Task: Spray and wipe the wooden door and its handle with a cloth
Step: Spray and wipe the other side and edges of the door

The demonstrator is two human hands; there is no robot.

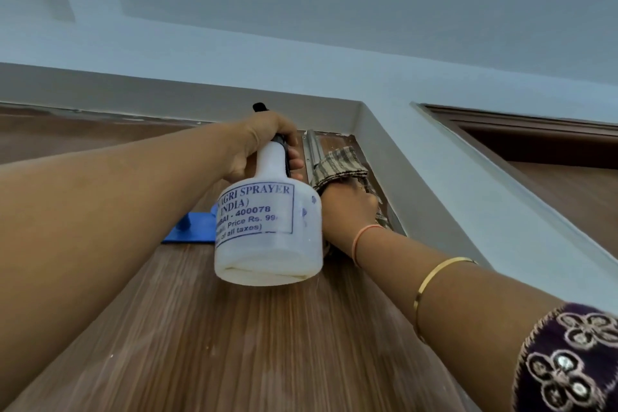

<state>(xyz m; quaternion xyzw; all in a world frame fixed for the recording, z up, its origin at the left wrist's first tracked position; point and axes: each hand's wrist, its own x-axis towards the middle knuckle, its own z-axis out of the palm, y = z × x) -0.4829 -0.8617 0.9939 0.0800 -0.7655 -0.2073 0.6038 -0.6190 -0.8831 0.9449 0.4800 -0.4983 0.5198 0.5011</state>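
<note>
- While the head view is looking steeply up the wooden door (234,328), the left hand (264,140) is reaching in from the left edge and wrapping its fingers and thumb tightly round the neck of the spray bottle (267,227).
- The bottle is hanging at the centre of the frame, white and translucent with blue print on its side. Its base is pointing toward the camera and its black nozzle is poking up above the knuckles.
- The right hand (347,207) is coming in from the lower right and pressing the cloth (341,164) against the door, just right of the bottle.
- The striped cloth is bunching above and beside that hand. The fingers are mostly hidden in the fabric, so they are probably curling into it rather than lying flat.
- The cloth is lying against a metal hinge (311,150) near the door's top right corner, close under the pale door frame (384,150).
- A blue fitting (194,226) is sitting on the door, left of the bottle and partly behind it.
- A gold bangle (431,278) and an orange thread (363,237) are circling the right forearm and wrist, and a dark embroidered sleeve (568,361) is filling the lower right corner.
</note>
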